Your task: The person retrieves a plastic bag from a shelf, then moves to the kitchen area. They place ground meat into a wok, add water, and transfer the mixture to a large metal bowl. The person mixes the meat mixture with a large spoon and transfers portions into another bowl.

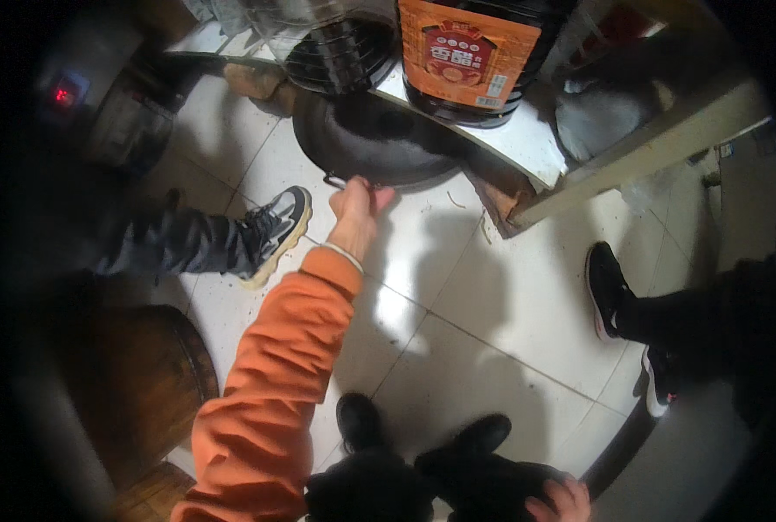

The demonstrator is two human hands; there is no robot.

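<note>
A dark metal wok [388, 147] sits low by the floor, its back part hidden beneath a white shelf board. My left hand [356, 199], at the end of an orange sleeve, grips the wok's near rim beside a small loop handle [334, 179]. The fingertips are partly hidden from me. My right hand [560, 499] rests by my dark-trousered knee at the bottom edge, with its fingers a little apart and nothing visible in them.
On the white shelf [525, 147] stand a large vinegar jug [469, 62] with an orange label and a clear plastic container [342, 55]. Other people's shoes stand at left [280, 222] and right [606, 287]. A wooden barrel-like object [146, 385] is at lower left on the tiled floor [492, 307].
</note>
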